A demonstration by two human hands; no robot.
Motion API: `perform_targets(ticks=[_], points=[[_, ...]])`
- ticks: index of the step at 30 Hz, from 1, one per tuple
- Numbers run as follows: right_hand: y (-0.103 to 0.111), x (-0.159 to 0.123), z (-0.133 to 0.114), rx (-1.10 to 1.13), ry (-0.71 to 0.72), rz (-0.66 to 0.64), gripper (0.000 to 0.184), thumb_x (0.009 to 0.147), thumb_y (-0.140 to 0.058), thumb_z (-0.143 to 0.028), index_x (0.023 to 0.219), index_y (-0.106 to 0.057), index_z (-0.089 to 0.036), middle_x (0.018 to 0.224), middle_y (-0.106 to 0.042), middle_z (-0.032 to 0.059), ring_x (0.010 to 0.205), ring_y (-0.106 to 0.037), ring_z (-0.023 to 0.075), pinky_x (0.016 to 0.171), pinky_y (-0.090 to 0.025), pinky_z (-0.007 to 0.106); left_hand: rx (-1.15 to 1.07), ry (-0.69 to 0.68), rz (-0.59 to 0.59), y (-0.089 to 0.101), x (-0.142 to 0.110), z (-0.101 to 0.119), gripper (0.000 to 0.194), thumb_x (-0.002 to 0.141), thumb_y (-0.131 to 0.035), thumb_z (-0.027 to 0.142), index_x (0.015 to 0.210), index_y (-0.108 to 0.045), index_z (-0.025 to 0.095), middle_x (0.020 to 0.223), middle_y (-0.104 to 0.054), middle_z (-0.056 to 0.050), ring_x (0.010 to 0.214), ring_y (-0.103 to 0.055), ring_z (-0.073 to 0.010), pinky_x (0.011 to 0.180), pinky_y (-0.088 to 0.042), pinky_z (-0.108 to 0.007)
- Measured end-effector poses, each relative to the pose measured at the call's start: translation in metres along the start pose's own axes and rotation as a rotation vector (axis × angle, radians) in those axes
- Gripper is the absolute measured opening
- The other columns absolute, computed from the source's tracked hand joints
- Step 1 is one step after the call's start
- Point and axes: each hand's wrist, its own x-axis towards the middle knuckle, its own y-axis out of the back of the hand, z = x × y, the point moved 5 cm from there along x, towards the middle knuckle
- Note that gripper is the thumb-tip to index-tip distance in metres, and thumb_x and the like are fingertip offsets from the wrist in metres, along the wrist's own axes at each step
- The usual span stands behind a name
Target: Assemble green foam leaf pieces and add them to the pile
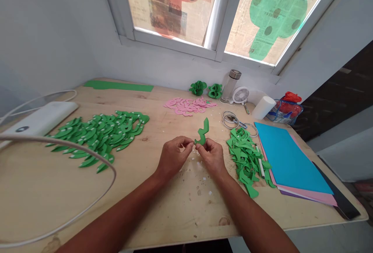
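My right hand (213, 156) pinches a curved green cut-out piece (204, 132), thin like foam sheet or felt, near its lower end. The piece stands up from the fingers, with its pointed tip at the top. Close against its lower left end, my left hand (175, 155) has thumb and forefinger pressed together; whatever lies between them is too small to make out. Small white scraps (204, 178) are scattered on the table below both hands. To the right lies a loose heap of irregular green pieces (243, 156), with a white pen (260, 162) on it.
Curved green pieces with white patches (99, 132) form a pile at left, near a white power strip (43, 118) and looping cable (96, 154). Pink cut-outs (189, 105), tape rolls (230, 120), a glass bottle (230, 86) and small fan (240, 95) stand behind. Blue sheets (291, 158) lie right.
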Motion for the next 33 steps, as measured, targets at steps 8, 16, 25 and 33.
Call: perform_targets(ticks=[8, 16, 25, 33], points=[[0.001, 0.002, 0.007, 0.154, -0.083, -0.043, 0.018, 0.07, -0.057, -0.032, 0.065, -0.058, -0.015, 0.056, -0.05, -0.003, 0.051, -0.039, 0.0094, 0.049, -0.029, 0.022, -0.345, 0.294, -0.011, -0.002, 0.004, -0.02, 0.019, 0.069, -0.06, 0.032, 0.076, -0.066, 0.015, 0.068, -0.066, -0.002, 0.063, -0.058, -0.0143, 0.058, -0.045, -0.024], [-0.001, 0.005, 0.01, 0.229, -0.118, -0.059, 0.015, 0.069, -0.058, -0.03, 0.066, -0.058, -0.015, 0.056, -0.053, -0.0023, 0.049, -0.042, 0.0095, 0.049, -0.032, 0.022, -0.511, 0.381, -0.242, -0.011, 0.005, -0.02, 0.018, 0.065, -0.063, 0.032, 0.068, -0.07, 0.016, 0.063, -0.065, -0.002, 0.059, -0.056, -0.013, 0.057, -0.043, -0.023], [0.011, 0.002, 0.005, -0.064, -0.012, 0.125, 0.019, 0.075, -0.053, -0.034, 0.068, -0.057, -0.016, 0.058, -0.053, -0.0023, 0.052, -0.044, 0.0104, 0.049, -0.034, 0.022, -0.415, 0.303, -0.074, -0.005, 0.005, -0.024, 0.016, 0.066, -0.064, 0.03, 0.067, -0.068, 0.014, 0.061, -0.065, -0.002, 0.057, -0.057, -0.0135, 0.055, -0.044, -0.023], [0.001, -0.006, -0.015, -0.388, 0.233, 0.014, 0.01, 0.077, -0.051, -0.022, 0.07, -0.057, -0.019, 0.068, -0.058, 0.0005, 0.059, -0.049, 0.0124, 0.057, -0.037, 0.023, -0.21, 0.123, -0.129, -0.007, 0.002, -0.015, 0.016, 0.073, -0.057, 0.027, 0.068, -0.068, 0.016, 0.069, -0.069, -0.002, 0.062, -0.06, -0.0152, 0.059, -0.046, -0.024]])
